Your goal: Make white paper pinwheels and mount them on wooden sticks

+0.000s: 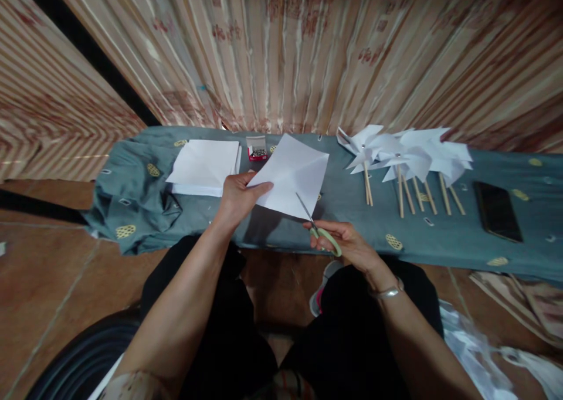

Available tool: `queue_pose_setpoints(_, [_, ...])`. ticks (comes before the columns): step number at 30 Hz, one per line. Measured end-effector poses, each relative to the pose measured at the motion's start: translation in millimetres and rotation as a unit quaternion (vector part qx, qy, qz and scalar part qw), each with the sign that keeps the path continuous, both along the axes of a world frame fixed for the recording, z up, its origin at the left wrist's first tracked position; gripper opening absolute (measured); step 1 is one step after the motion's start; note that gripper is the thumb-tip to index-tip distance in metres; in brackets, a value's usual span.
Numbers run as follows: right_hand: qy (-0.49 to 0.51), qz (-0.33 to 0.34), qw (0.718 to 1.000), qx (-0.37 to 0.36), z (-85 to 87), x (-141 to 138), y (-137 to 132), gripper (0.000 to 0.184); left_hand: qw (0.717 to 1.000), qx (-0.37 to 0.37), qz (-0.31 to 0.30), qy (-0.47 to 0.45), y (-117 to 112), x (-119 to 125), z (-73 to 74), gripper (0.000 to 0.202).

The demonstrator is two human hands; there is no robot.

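My left hand (241,197) pinches the left corner of a white square sheet of paper (295,174), thumb on top, holding it up over the bench. Crease lines run across the sheet. In my right hand (345,241) are scissors (328,240) with pale green handles, my fingers in the loops. Their blades lie at the sheet's lower corner; whether they have cut into it I cannot tell. Left of the sheet rests a stack of white paper (204,162). Behind my left hand stands a small red and white box (257,151) of metal pins.
Several white paper pinwheels (402,153) on wooden sticks lie to the right, with a dark phone (498,211) beyond them. A grey-green patterned cloth (145,212) covers the narrow bench. Curtains (281,54) hang behind it. Clear plastic (472,347) lies at lower right.
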State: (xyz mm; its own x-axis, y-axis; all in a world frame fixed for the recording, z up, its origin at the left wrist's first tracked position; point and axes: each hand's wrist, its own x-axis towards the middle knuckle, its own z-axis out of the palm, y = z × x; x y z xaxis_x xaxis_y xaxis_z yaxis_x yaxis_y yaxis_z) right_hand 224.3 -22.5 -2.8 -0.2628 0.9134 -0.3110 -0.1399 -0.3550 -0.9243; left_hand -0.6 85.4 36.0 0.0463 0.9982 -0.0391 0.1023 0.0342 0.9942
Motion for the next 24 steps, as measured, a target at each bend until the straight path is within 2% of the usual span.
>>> queue_pose_setpoints(9, [0.005, -0.021, 1.000, -0.021, -6.0, -1.9, 1.2, 0.049, 1.000, -0.004, 0.000, -0.007, 0.8, -1.9, -1.3, 0.023])
queue_pose_setpoints(17, [0.025, -0.030, 0.998, -0.043, -2.6, -3.0, 1.0, 0.047, 1.000, -0.011, 0.003, -0.014, -0.3, -1.0, -1.2, 0.021])
queue_pose_setpoints(24, [0.005, -0.013, 1.000, -0.008, 0.7, -4.5, 3.4, 0.045, 0.999, -0.029, -0.015, -0.011, -2.8, 3.1, -2.8, 0.021])
